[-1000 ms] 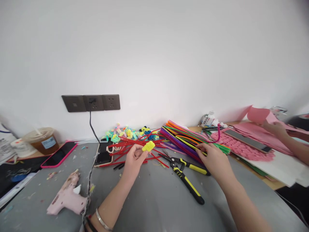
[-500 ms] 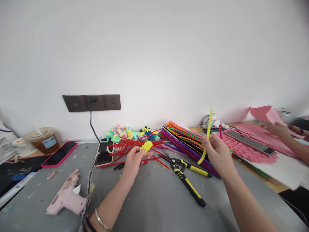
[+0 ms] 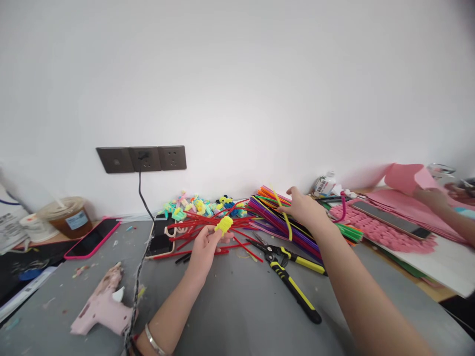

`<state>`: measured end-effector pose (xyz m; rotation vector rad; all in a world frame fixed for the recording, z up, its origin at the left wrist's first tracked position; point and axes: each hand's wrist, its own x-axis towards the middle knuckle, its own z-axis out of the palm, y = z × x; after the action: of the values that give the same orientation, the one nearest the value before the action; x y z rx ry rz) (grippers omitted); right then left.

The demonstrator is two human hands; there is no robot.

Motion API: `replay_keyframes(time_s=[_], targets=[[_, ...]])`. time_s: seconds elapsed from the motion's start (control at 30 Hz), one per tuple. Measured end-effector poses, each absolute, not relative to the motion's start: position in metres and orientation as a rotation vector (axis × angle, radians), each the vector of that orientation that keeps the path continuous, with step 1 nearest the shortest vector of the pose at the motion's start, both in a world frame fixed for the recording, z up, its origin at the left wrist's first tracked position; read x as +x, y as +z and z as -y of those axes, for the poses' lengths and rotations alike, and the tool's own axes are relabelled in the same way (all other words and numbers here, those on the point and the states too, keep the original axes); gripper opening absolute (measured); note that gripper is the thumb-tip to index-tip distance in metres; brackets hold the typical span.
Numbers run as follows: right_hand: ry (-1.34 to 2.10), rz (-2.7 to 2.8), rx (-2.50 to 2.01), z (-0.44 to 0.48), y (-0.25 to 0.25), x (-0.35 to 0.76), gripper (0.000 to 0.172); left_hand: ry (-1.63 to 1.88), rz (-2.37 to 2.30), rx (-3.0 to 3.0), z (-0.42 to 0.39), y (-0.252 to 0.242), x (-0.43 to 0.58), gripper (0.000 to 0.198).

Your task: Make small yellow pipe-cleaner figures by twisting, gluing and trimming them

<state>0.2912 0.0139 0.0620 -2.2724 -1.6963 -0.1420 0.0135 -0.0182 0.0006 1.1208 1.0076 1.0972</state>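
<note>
My left hand (image 3: pixel 203 247) pinches a small yellow piece of tightly coiled pipe cleaner (image 3: pixel 224 225) above the grey table. Over the bundle of coloured pipe cleaners (image 3: pixel 256 207) reaches my right hand (image 3: pixel 306 210), its thumb and index finger apart. A bent yellow pipe cleaner (image 3: pixel 288 227) lies across the bundle beside the right thumb; whether they touch I cannot tell. Red pipe cleaners (image 3: pixel 193 225) are scattered behind the left hand. Wire pliers (image 3: pixel 293 289) with black and yellow handles rest spread in front of the bundle.
A pink glue gun (image 3: pixel 107 309) and its dark cord (image 3: pixel 138 277) are at left, near a pink-edged phone (image 3: pixel 92 239) and a drink cup (image 3: pixel 70 217). Small fuzzy figures (image 3: pixel 200 203) sit by the wall. At right, another person's hand (image 3: pixel 432 198) holds pink paper (image 3: pixel 406 178).
My right hand has moved left over the bundle, and its fingers have come apart. The yellow pipe cleaner it held upright now lies across the bundle. My left hand is nearly unchanged.
</note>
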Motion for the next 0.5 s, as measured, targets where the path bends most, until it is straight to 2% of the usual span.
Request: replay_keyframes(time_s=[0.03, 0.13, 0.17, 0.33, 0.5], targets=[[-0.133, 1.772, -2.219, -0.019, 0.06, 0.29, 0.036, 1.099, -1.006, 1.117, 0.018, 0.0, 0.014, 0.035], [-0.039, 2.035, -2.033, -0.03, 0.043, 0.278, 0.013, 1.096, -0.991, 1.117, 0.018, -0.001, 0.014, 0.033], [-0.03, 2.071, -2.021, -0.033, 0.036, 0.274, 0.011, 1.096, -0.984, 1.119, 0.018, -0.001, 0.014, 0.032], [-0.148, 2.113, -2.03, -0.038, 0.006, 0.26, 0.015, 1.099, -0.977, 1.106, 0.02, 0.0, 0.014, 0.034], [-0.258, 2.129, -1.957, -0.042, -0.002, 0.261, 0.021, 1.085, -0.981, 1.097, 0.02, 0.001, 0.015, 0.037]])
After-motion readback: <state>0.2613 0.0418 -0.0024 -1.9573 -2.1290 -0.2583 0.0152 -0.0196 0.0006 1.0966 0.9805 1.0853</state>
